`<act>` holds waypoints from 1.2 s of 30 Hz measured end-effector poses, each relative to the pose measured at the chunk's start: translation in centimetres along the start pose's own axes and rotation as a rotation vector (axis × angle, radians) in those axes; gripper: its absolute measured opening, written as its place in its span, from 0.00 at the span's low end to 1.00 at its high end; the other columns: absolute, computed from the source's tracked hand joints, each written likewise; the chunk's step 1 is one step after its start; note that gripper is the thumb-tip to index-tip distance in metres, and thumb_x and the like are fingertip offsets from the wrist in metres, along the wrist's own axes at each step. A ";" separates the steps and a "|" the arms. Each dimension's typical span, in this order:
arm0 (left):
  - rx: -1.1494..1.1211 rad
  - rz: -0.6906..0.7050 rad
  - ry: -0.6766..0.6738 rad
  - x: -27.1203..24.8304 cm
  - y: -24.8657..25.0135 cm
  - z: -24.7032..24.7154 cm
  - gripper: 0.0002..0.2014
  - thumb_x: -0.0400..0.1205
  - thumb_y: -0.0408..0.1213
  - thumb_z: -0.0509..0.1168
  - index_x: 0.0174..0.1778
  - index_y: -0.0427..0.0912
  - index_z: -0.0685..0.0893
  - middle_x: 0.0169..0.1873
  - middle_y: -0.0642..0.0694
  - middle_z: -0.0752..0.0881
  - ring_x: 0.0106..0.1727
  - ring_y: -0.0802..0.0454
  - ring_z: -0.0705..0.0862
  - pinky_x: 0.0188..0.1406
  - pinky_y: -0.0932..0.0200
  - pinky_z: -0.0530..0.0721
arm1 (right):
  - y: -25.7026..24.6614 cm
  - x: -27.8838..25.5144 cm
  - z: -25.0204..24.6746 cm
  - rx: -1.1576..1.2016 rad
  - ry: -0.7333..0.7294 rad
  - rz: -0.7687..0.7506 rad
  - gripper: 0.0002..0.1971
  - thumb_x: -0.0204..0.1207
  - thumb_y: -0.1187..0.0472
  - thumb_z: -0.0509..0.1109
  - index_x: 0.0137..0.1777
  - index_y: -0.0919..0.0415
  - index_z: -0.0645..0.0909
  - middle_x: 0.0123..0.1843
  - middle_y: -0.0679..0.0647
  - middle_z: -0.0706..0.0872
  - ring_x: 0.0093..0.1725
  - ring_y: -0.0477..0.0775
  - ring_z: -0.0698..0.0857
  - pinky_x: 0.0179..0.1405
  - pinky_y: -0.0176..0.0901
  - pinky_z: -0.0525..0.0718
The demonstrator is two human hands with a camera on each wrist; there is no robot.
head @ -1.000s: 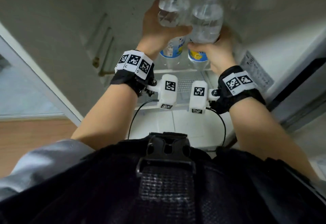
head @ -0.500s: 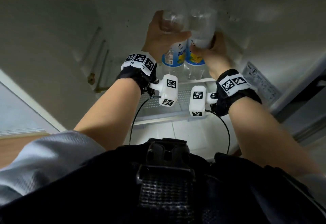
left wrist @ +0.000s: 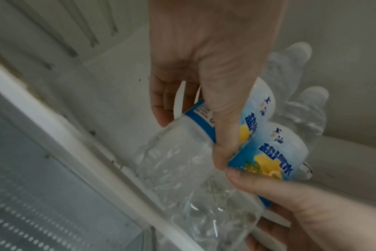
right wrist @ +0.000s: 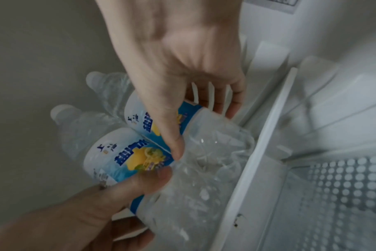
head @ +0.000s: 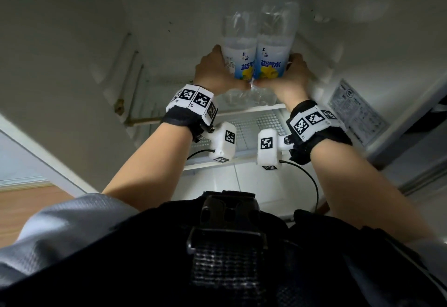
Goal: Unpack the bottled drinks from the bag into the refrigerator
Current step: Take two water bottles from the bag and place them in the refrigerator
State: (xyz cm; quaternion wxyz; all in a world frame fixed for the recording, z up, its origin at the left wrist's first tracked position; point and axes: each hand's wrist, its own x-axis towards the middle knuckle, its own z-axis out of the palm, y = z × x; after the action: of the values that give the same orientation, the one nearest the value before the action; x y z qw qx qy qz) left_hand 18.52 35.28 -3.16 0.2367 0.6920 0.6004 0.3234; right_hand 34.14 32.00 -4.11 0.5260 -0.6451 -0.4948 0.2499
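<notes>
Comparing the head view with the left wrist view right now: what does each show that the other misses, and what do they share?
Only the head view: both wrist bands with black-and-white markers, the white printed sticker on the fridge's right wall, and the black bag at the bottom.

Only the left wrist view: the left hand's fingers behind its clear plastic bottle with the blue-and-yellow label, and both white caps.

Shared: the two bottles side by side, the second clear bottle with the same label gripped by the right hand, and the white-edged glass shelf beneath.
</notes>
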 end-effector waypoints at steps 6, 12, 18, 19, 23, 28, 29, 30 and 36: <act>-0.058 0.007 0.055 0.4 0.4 0.5 0.36 0.58 0.42 0.85 0.62 0.42 0.79 0.60 0.47 0.86 0.58 0.50 0.85 0.53 0.61 0.81 | 0.4 0.9 -0.3 -0.047 -0.013 -0.021 0.29 0.59 0.67 0.82 0.60 0.65 0.76 0.55 0.56 0.85 0.54 0.55 0.85 0.55 0.47 0.84; -0.138 0.016 0.061 1.4 0.8 1.8 0.36 0.58 0.37 0.84 0.62 0.38 0.78 0.59 0.44 0.86 0.57 0.47 0.85 0.58 0.53 0.85 | 0.9 2.2 -0.1 -0.085 -0.010 -0.053 0.30 0.66 0.67 0.78 0.68 0.62 0.72 0.65 0.56 0.84 0.61 0.54 0.84 0.57 0.40 0.81; -0.179 0.025 0.064 2.6 1.1 2.8 0.34 0.61 0.33 0.82 0.62 0.37 0.77 0.59 0.43 0.86 0.58 0.46 0.85 0.57 0.54 0.85 | 1.6 4.2 0.1 -0.164 -0.032 -0.073 0.28 0.72 0.64 0.74 0.71 0.62 0.69 0.66 0.57 0.83 0.64 0.56 0.83 0.53 0.36 0.76; -0.182 0.025 0.061 2.8 1.1 2.9 0.34 0.61 0.33 0.82 0.62 0.37 0.77 0.59 0.43 0.86 0.58 0.46 0.85 0.56 0.55 0.85 | 1.6 4.4 0.2 -0.170 -0.038 -0.076 0.28 0.72 0.64 0.73 0.71 0.62 0.68 0.67 0.57 0.83 0.65 0.55 0.83 0.53 0.35 0.75; -0.189 0.019 0.049 3.3 1.2 3.1 0.35 0.62 0.32 0.81 0.64 0.36 0.75 0.60 0.41 0.85 0.58 0.45 0.86 0.57 0.52 0.86 | 1.8 5.2 0.5 -0.175 -0.048 -0.080 0.28 0.72 0.63 0.73 0.71 0.64 0.67 0.67 0.58 0.82 0.66 0.57 0.82 0.55 0.38 0.75; -0.214 0.010 0.055 3.6 1.1 3.4 0.33 0.63 0.30 0.79 0.64 0.35 0.75 0.58 0.40 0.86 0.57 0.42 0.86 0.59 0.45 0.86 | 2.4 5.3 0.6 -0.155 -0.042 -0.090 0.29 0.72 0.62 0.74 0.71 0.65 0.68 0.68 0.59 0.82 0.66 0.58 0.82 0.59 0.41 0.77; -0.216 0.009 0.055 3.7 1.1 3.4 0.33 0.64 0.31 0.79 0.65 0.35 0.74 0.58 0.40 0.86 0.57 0.42 0.86 0.59 0.44 0.86 | 2.5 5.3 0.6 -0.146 -0.039 -0.088 0.29 0.72 0.62 0.74 0.71 0.64 0.68 0.68 0.59 0.82 0.66 0.57 0.82 0.59 0.41 0.77; -0.218 0.006 0.055 3.7 1.1 3.5 0.33 0.64 0.31 0.79 0.65 0.35 0.74 0.58 0.40 0.86 0.57 0.42 0.86 0.59 0.44 0.86 | 2.6 5.4 0.6 -0.142 -0.038 -0.087 0.29 0.72 0.62 0.74 0.71 0.64 0.68 0.68 0.59 0.82 0.66 0.57 0.82 0.59 0.40 0.77; -0.249 0.007 0.034 3.5 0.8 3.4 0.35 0.65 0.32 0.79 0.67 0.35 0.73 0.61 0.40 0.85 0.59 0.44 0.85 0.60 0.50 0.86 | 2.7 5.0 0.8 -0.110 -0.009 -0.084 0.29 0.72 0.62 0.75 0.71 0.64 0.69 0.68 0.58 0.82 0.66 0.55 0.81 0.56 0.36 0.75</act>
State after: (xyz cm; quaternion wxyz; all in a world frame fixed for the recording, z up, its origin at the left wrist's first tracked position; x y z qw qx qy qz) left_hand 21.84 38.81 -4.30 0.3094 0.6539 0.5572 0.4078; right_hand 36.42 36.97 -5.85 0.4975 -0.6506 -0.5368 0.2027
